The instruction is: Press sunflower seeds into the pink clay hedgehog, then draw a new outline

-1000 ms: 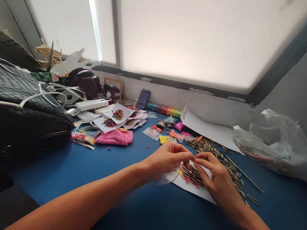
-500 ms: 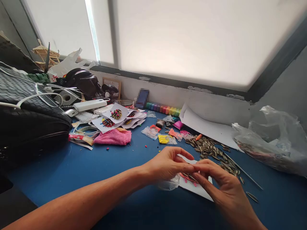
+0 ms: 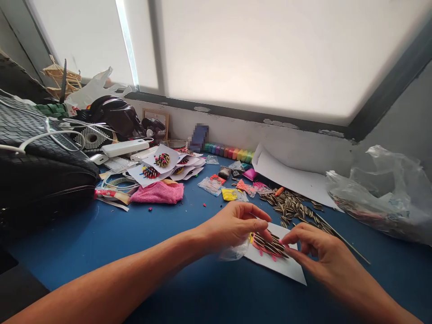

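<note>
Carefully, the right hand point(image 3: 315, 249) pinched pink clay point(image 3: 281, 242) beside a seed-covered figure point(image 3: 269, 245) stretched lengthwise between the hands; the left hand point(image 3: 232, 227) hung half-curled, its hold on a bag point(image 3: 234, 253) unclear.

Left and ahead of you

On your left sits a black bag point(image 3: 47, 168) crossed by white cables point(image 3: 10, 148); beyond it, a wooden model point(image 3: 62, 72) stands near a white plastic bag point(image 3: 94, 92). A pale blind point(image 3: 270, 54) hangs facing you.
</note>
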The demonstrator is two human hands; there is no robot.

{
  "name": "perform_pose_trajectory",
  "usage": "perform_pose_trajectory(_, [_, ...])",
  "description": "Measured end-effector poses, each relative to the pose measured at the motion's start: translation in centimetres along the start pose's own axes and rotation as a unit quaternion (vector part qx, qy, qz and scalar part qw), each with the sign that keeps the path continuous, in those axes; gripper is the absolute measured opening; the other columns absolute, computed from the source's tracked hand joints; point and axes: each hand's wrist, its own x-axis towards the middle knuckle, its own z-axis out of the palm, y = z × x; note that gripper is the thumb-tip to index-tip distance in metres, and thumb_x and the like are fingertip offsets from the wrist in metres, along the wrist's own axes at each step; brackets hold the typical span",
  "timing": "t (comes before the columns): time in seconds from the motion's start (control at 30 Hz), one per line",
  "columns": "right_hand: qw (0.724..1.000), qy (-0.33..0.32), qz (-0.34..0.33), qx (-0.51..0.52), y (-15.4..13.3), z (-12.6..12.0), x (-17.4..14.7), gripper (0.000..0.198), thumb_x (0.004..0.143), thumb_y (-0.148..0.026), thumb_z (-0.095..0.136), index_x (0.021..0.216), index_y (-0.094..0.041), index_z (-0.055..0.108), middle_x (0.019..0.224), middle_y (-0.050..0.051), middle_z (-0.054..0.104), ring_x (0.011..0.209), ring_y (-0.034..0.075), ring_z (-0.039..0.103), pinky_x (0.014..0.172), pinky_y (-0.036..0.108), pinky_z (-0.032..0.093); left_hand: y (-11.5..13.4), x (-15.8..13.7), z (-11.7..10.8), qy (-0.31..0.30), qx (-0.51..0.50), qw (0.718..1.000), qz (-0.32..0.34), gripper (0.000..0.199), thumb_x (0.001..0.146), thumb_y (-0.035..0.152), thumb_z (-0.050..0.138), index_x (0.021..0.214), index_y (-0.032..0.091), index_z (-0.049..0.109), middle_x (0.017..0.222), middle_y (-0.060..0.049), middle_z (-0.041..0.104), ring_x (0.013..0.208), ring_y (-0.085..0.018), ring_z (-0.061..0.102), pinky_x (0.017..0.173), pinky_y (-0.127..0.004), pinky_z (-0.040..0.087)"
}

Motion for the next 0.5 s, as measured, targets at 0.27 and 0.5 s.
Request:
perform_pose_trajectory(0.27, [1.0,-0.019,0.002,-0.017,-0.66,0.28,0.09,0.023,0.081,-0.049,0.062,0.077,-0.03,0.074,0.072,0.0,0.065,0.053,0.014,0.054,0.05,0.027,0.044,0.03,0.07,-0.12,-0.004,-0.005,1.0,0.013,0.03,0.077,0.032,0.071,0.098,0.011,0.064,0.074,-0.004,0.069,0.049,-0.006,0.041,0.049,-0.021,0.025])
perform_pose_trajectory(0.5, [1.0,-0.002,0.003,-0.025,-0.58,0.44,-0.09,0.023,0.081,-0.05,0.062,0.076,-0.029,0.072,0.067,0.0,0.061,0.05,0.014,0.051,0.046,0.026,0.042,0.13,-0.04,-0.22,-0.001,0.009,1.0,0.013,0.031,0.078,0.033,0.07,0.099,0.011,0.065,0.076,-0.004,0.069,0.048,-0.005,0.038,0.047,-0.021,0.023])
